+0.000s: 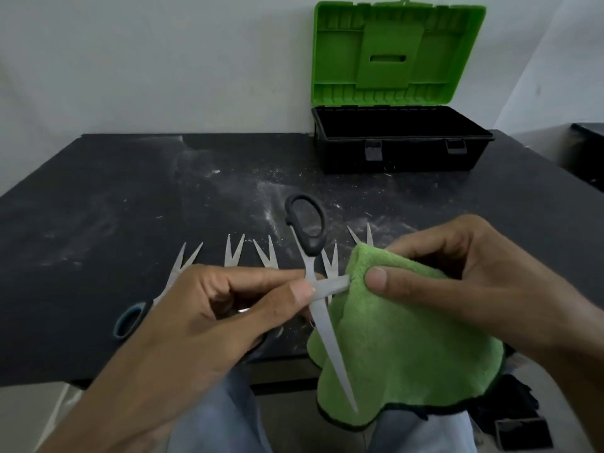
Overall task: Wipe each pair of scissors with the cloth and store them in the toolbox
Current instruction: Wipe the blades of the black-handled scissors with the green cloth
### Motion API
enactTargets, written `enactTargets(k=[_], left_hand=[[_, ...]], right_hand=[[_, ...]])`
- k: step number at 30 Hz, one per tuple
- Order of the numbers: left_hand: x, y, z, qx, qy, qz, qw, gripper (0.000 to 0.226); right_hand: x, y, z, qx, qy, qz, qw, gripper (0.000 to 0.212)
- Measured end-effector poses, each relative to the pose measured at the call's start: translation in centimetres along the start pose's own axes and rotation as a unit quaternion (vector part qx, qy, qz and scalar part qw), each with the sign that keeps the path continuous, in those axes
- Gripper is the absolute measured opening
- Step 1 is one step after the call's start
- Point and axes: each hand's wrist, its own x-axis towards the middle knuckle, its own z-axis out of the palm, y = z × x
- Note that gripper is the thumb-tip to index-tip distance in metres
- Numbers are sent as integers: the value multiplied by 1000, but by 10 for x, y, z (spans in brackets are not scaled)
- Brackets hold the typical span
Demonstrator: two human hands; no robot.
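text: none legible | labels: none | brands/nos.: none

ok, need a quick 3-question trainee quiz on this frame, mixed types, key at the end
1. True or false: the toolbox lid is shut.
2. Which hand holds the green cloth? A) left hand B) right hand C) neither
3. Fill in: the held scissors have a ____ handle.

Key
1. False: the lid stands open and no scissors show in the part of the black base on view.
2. B: the right hand pinches the cloth over one blade; the left hand grips the scissors near the pivot.
3. Black.
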Motion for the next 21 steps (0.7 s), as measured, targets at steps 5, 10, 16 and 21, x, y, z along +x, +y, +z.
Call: enactTargets(k=[5, 10, 16, 21], left_hand=[[0, 3, 7, 1, 42, 1, 999, 29], [-2, 6, 9, 32, 49, 7, 998, 29], [-3, 9, 10, 36, 67, 4, 997, 26], [-5, 8, 11, 18, 57, 2, 998, 19]], right_hand=[[0, 5, 1, 22, -5, 22, 1000, 20], [0, 5, 8, 38, -33, 25, 998, 22], [-1, 6, 16, 35, -42, -8, 998, 21], [1, 10, 7, 18, -46, -12, 999, 16]])
